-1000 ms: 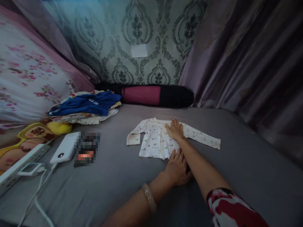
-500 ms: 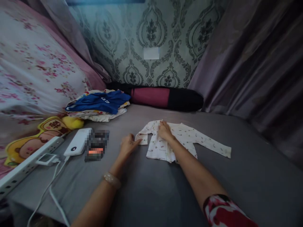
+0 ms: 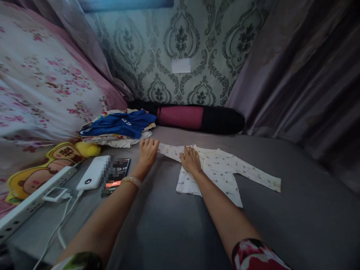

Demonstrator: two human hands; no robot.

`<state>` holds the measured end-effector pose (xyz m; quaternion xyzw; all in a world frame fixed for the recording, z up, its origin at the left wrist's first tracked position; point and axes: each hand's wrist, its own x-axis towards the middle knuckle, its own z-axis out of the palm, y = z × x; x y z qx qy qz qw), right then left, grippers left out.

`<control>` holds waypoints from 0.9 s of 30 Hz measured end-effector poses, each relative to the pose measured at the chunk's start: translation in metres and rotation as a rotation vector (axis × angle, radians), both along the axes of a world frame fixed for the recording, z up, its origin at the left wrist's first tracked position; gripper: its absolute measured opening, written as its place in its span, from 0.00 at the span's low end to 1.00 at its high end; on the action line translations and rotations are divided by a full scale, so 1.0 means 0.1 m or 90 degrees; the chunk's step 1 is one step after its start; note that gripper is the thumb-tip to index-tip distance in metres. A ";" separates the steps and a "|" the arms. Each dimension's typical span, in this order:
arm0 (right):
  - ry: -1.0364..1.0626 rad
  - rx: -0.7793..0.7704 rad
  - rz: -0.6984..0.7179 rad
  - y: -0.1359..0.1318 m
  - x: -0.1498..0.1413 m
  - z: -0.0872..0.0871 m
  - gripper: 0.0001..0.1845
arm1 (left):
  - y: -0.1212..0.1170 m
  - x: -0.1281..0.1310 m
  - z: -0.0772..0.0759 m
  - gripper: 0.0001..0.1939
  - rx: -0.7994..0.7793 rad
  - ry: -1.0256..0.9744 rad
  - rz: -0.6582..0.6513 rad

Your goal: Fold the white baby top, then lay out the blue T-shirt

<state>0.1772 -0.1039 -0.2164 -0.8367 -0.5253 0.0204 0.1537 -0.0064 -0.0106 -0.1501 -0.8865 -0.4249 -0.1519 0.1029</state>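
A small white long-sleeved shirt (image 3: 219,165) with a scattered print lies spread on the grey sheet (image 3: 168,225). My left hand (image 3: 148,152) is closed on the end of its left sleeve, which is drawn out straight and slightly raised. My right hand (image 3: 191,159) lies flat on the shirt near the left shoulder, fingers spread and pointing away from me. The other sleeve stretches out to the right, its cuff resting on the sheet.
To the left are a phone (image 3: 119,172), a white power bank (image 3: 94,172) with a cable, a power strip (image 3: 42,195) and a yellow plush cushion (image 3: 53,165). Folded clothes (image 3: 120,125) are stacked behind them. A black and maroon roll (image 3: 180,117) lies along the wall.
My left hand has moved up and left, pulling the bent sleeve out straight. My right hand has shifted slightly left and flattened, and the shirt's lower right corner has spread out.
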 end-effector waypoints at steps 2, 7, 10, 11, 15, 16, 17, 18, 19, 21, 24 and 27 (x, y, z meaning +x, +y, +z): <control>-0.007 -0.012 -0.002 0.00 -0.02 0.02 0.34 | 0.10 -0.06 -0.15 0.18 -0.010 0.035 -0.014; -0.010 -0.031 -0.004 0.00 -0.04 0.04 0.33 | 0.22 -0.18 -0.43 0.18 -0.014 0.098 -0.022; 0.001 -0.037 -0.006 0.01 -0.04 0.02 0.33 | 0.24 -0.21 -0.36 0.18 -0.050 0.145 0.017; 0.007 -0.039 -0.007 0.01 -0.04 0.02 0.33 | 0.23 -0.20 -0.29 0.17 -0.072 0.163 0.029; 0.069 -0.078 0.006 0.07 0.01 0.11 0.35 | 0.01 -0.10 -0.01 0.18 -0.126 0.143 0.073; 0.103 -0.096 0.019 0.07 0.04 0.16 0.36 | -0.10 -0.05 0.03 0.18 -0.147 0.108 0.079; 0.143 -0.106 0.031 0.06 0.09 0.23 0.37 | -0.21 0.00 0.05 0.18 -0.182 0.067 0.080; 0.185 -0.101 0.041 0.03 0.14 0.30 0.36 | -0.34 0.05 0.05 0.17 -0.229 0.029 0.075; 0.219 -0.069 0.045 -0.04 0.21 0.37 0.34 | -0.47 0.10 0.02 0.17 -0.279 -0.001 0.067; 0.240 0.049 0.032 -0.27 0.37 0.46 0.29 | -0.70 0.15 -0.08 0.17 -0.363 -0.031 0.045; 0.246 0.145 -0.051 -0.85 0.65 0.47 0.20 | -0.95 0.14 -0.28 0.17 -0.413 -0.036 0.009; 0.278 0.104 -0.169 -1.53 0.89 0.38 0.17 | -1.07 0.09 -0.40 0.18 -0.418 -0.045 0.000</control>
